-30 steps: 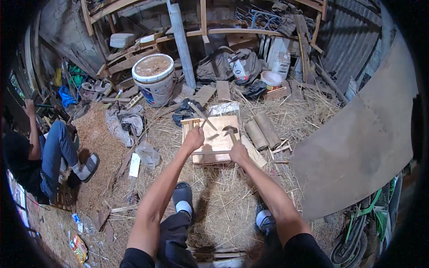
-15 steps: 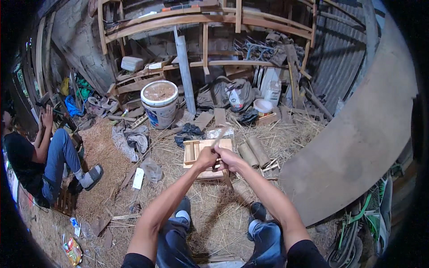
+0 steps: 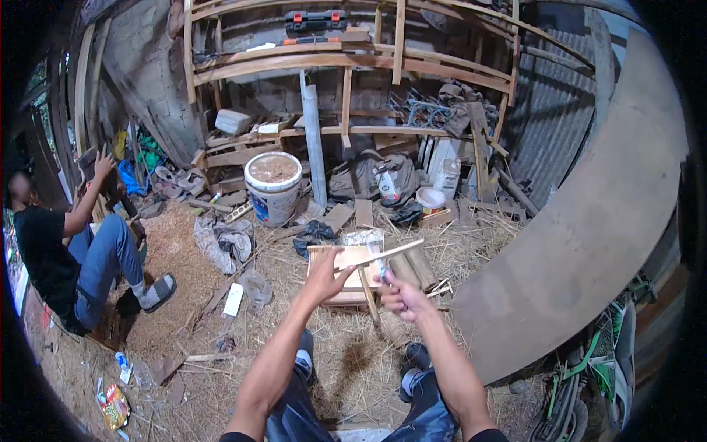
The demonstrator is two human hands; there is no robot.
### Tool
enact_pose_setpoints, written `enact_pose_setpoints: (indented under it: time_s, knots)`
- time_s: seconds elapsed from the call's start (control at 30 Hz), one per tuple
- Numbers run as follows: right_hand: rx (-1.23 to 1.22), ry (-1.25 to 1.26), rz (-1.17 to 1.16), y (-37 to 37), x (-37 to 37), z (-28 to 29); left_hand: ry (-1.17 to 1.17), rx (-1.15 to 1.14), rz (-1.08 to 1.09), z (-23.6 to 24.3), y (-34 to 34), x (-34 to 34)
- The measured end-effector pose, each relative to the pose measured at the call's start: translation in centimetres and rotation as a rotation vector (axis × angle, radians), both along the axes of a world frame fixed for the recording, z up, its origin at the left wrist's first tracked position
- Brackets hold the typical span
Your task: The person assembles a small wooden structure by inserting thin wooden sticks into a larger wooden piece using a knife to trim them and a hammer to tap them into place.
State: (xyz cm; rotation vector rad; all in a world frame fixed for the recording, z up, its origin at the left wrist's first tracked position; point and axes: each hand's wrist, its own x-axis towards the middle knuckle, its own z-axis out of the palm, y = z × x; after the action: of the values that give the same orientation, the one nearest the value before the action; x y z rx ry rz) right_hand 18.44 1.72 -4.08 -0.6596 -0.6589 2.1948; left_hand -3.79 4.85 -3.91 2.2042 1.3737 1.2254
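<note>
A thin wooden strip [image 3: 401, 249] is held slanted over a low wooden box-like piece [image 3: 346, 297], its right end higher. My left hand [image 3: 322, 280] is at the strip's left end, with thumb and fingers around it. My right hand [image 3: 404, 296] is just below the strip with curled fingers. A slim pale-blue object sticks up from it towards the strip; its kind is too blurred to tell. A narrow wooden stick [image 3: 370, 296] slants down across the box's front, between my hands.
Two brown cylinders [image 3: 418, 267] lie right of the box. A white bucket [image 3: 273, 193] of brown material stands behind, left. A large curved board [image 3: 567, 214] leans on the right. At left, a seated person [image 3: 62, 250] raises their hands. Straw and shavings [image 3: 166, 254] cover the ground.
My hands have come apart; the right one moved right and down, the left one slightly left. The strip has swung flatter. The seated person now holds up a dark block-like object.
</note>
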Motion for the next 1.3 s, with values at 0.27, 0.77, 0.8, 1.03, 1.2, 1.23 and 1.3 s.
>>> enact_pose_setpoints:
  time_s: [0.27, 0.77, 0.8, 1.03, 1.2, 1.23, 1.3]
  knots:
    - [0.186, -0.32, 0.139, 0.2, 1.0, 0.8, 0.225, -0.219, -0.091, 1.0, -1.5, 0.5]
    - [0.91, -1.088, -0.268, 2.3, -1.3, -4.7, 0.085, -0.359, -0.168, -1.6, 0.4, -0.6]
    - [0.987, -1.11, -0.318, 2.6, -1.1, -5.0, 0.063, -0.342, -0.167, -1.7, 0.5, -0.4]
    - [0.652, -0.994, -0.093, 1.7, -0.6, -1.7, 0.03, -0.353, -0.116, -0.8, -0.2, -0.5]
    - [0.879, -1.065, -0.224, 2.5, -0.4, -3.7, -0.086, -0.321, -0.137, -1.1, 0.2, 0.0]
    - [0.861, -1.091, -0.211, 2.3, -0.6, -3.4, -0.088, -0.307, -0.141, -1.3, 0.2, -0.2]
    - [0.894, -1.032, -0.2, 2.3, -0.7, -3.1, -0.093, -0.278, -0.148, -1.5, 0.4, -0.6]
